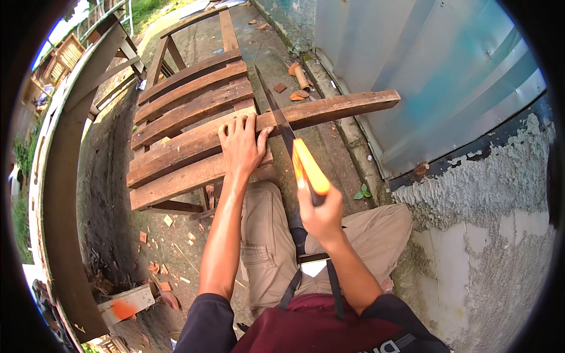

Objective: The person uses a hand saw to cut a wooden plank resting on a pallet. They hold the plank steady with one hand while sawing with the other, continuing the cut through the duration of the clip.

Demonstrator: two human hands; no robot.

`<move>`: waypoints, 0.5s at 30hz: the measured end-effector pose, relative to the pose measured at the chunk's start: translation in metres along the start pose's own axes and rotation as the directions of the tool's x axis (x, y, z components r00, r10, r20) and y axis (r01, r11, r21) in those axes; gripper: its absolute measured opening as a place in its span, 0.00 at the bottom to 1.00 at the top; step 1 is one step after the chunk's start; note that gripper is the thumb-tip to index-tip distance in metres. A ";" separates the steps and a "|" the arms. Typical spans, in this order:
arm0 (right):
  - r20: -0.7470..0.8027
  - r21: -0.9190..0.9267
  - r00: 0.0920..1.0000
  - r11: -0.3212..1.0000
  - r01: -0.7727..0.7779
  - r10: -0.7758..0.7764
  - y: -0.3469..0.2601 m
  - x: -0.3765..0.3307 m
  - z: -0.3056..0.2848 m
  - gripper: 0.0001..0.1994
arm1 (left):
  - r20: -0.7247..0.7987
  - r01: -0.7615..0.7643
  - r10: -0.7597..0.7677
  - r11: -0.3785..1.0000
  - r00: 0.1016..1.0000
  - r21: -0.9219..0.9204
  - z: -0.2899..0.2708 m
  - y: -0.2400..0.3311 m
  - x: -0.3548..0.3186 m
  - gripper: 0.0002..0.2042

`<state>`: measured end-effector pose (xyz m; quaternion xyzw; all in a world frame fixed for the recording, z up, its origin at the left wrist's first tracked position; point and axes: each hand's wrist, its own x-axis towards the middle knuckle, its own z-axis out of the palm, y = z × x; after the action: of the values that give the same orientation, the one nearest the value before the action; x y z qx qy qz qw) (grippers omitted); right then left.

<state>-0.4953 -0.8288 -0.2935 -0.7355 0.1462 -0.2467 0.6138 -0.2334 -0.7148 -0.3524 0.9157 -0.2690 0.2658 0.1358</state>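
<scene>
Left hand (pixel 240 146) pressing flat on the long curved brown wooden slat (pixel 329 109) atop the slatted frame (pixel 188 100), right hand (pixel 321 215) gripping the orange-handled handsaw (pixel 285 135), blade crossing the slat just beside the fingers, cutting barely begun, slat apparently not yet severed.

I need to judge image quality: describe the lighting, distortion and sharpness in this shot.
Head view: even daylight, soft shadows, no harsh glare; fisheye bends the long plank and the metal wall toward the black rim; the left hand, the right hand and the saw look sharp.
</scene>
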 end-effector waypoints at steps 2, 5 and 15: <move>-0.072 -0.003 0.993 0.996 0.092 -0.092 0.008 0.052 0.034 0.11 | 0.028 0.006 -0.005 1.000 1.000 -0.027 0.000 -0.003 0.006 0.26; 0.034 -0.068 0.999 0.998 0.011 -0.009 0.002 0.024 0.021 0.08 | 0.011 -0.034 0.034 0.999 0.999 -0.003 -0.002 -0.005 0.007 0.25; 0.037 -0.065 0.999 0.998 0.010 -0.008 0.003 0.023 0.015 0.06 | -0.027 -0.009 0.009 1.000 1.000 -0.016 0.002 -0.005 0.010 0.25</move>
<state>-0.4681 -0.8289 -0.2945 -0.7602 0.1394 -0.2308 0.5911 -0.2230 -0.7160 -0.3492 0.9097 -0.2733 0.2768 0.1457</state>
